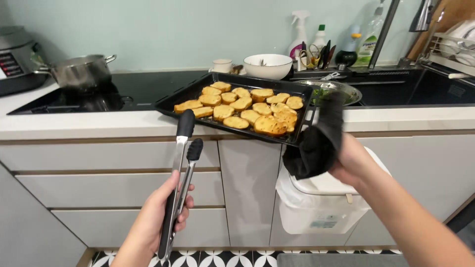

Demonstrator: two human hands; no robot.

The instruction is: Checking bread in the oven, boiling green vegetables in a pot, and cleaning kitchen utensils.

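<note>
Baking tray (198,91) of browned toast slices (242,106) half on the bench (74,123), our right hand (349,160) fingers pinching its edge through a black cloth (316,143); left hand (161,217) fingers wrapped round slightly parted tongs (184,163), no slice lifted yet.

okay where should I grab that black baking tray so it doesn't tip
Probably take the baking tray by its bare left short rim, coming from the left. The right hand already holds the right end through a dark cloth, the toasted slices fill the middle, and the front edge overhangs the counter.
</note>
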